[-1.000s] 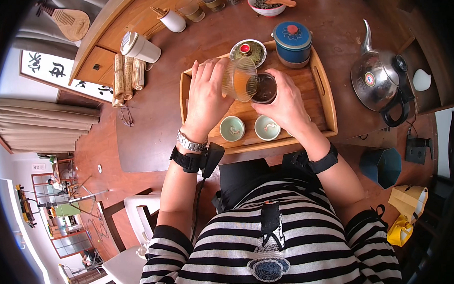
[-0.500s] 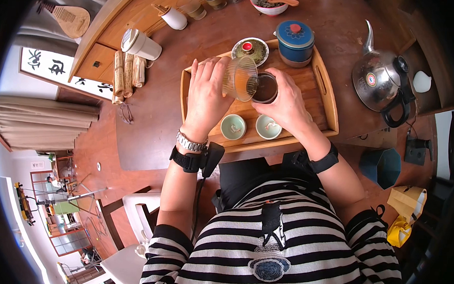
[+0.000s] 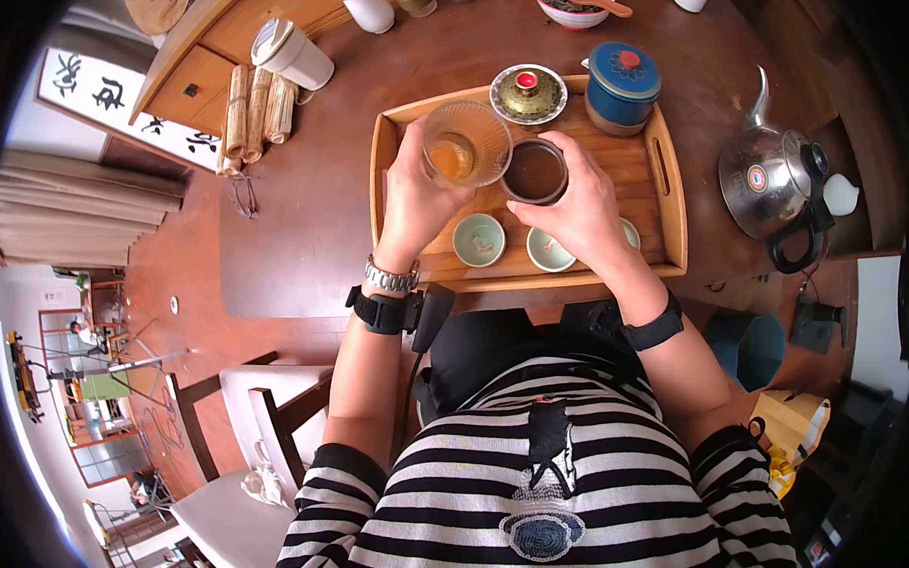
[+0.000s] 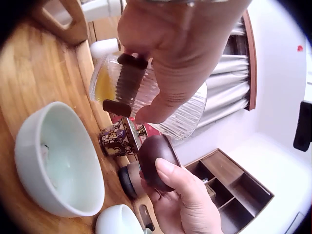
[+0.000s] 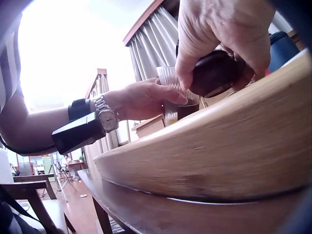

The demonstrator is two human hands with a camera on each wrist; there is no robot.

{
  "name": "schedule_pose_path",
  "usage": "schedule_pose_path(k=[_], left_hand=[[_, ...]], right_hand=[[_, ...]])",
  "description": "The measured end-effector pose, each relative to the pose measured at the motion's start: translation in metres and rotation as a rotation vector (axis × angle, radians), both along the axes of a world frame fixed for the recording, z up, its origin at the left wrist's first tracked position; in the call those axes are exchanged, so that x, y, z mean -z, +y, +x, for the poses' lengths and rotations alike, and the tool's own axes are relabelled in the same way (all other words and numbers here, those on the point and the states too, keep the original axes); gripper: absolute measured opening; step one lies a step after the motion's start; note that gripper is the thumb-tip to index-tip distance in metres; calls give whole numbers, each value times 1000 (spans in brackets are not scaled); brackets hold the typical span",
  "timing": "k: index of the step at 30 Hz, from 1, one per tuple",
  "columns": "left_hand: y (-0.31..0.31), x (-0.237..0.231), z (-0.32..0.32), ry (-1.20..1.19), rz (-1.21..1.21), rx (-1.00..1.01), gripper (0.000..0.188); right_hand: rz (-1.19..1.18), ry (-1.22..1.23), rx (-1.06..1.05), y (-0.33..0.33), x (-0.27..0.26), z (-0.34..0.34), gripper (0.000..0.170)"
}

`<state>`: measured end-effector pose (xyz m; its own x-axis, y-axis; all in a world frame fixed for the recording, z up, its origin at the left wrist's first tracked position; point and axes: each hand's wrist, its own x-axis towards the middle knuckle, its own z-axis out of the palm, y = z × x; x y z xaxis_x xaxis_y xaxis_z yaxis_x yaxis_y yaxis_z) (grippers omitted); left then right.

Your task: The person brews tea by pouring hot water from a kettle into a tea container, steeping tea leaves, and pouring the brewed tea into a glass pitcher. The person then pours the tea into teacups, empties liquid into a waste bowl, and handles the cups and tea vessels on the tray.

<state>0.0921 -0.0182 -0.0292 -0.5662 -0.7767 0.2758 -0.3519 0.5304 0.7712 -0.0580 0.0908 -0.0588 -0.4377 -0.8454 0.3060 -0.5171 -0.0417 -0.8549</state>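
Observation:
In the head view my left hand (image 3: 420, 198) grips a ribbed glass (image 3: 470, 134) with amber liquid low inside; a dark band wraps the glass in the left wrist view. My right hand (image 3: 582, 208) pinches a small dark brown cup (image 3: 534, 173) by its sides, just right of the glass and above the wooden tray (image 3: 435, 273). Pale green cups (image 3: 479, 241) stand on the tray below the hands, one partly behind my right wrist. A patterned lidded bowl (image 3: 528, 92) sits beyond the dark cup, with a blue lidded pot (image 3: 623, 85) at its right.
A metal kettle (image 3: 768, 185) stands right of the tray. At the left are bamboo rolls (image 3: 257, 117) and a white tumbler (image 3: 294, 54). A bowl of dark leaves (image 3: 574, 8) is at the back, and a chair (image 3: 280, 418) stands at lower left.
My left hand has turned the glass from tilted towards the dark cup to nearly upright. The dark cup remains in my right hand. The head view has shifted slightly.

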Motion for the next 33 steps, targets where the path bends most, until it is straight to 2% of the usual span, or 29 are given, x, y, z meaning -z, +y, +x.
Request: schedule_pose_path(k=[4,6,10,14,16,18,24,26,28,30,31,33], left_hand=[[-11,19,13,112,65,3,62],[-13,28,17,314,182,-8,61],[-15,44,23,382,272,-102,60],[-15,47,25,447,358,-110,60],[-20,58,25,535,380,-130,67],[-21,58,26,404,231,-160,68],[-17,49,30,433,285,-170,65],[-17,49,32,378,270,-136,66],[-18,51,31,419,374,-130,67],[-18,53,31,394,181,-129,67],[-18,54,31,427,297,-99,66],[-18,53,32,428,291,-109,66]], right_hand=[[16,15,-68,1,-5,6,69],[52,19,-117,3,-7,11,70],[94,53,-183,6,-7,19,68],[143,89,-245,9,-7,28,67],[140,124,-290,10,-5,31,66],[154,160,-267,10,-6,35,66],[186,243,-317,9,-12,39,66],[208,254,-291,9,-9,38,67],[230,284,-303,9,-9,38,68],[253,309,-305,9,-9,38,69],[254,318,-303,9,-10,37,69],[260,333,-310,8,-10,37,69]])
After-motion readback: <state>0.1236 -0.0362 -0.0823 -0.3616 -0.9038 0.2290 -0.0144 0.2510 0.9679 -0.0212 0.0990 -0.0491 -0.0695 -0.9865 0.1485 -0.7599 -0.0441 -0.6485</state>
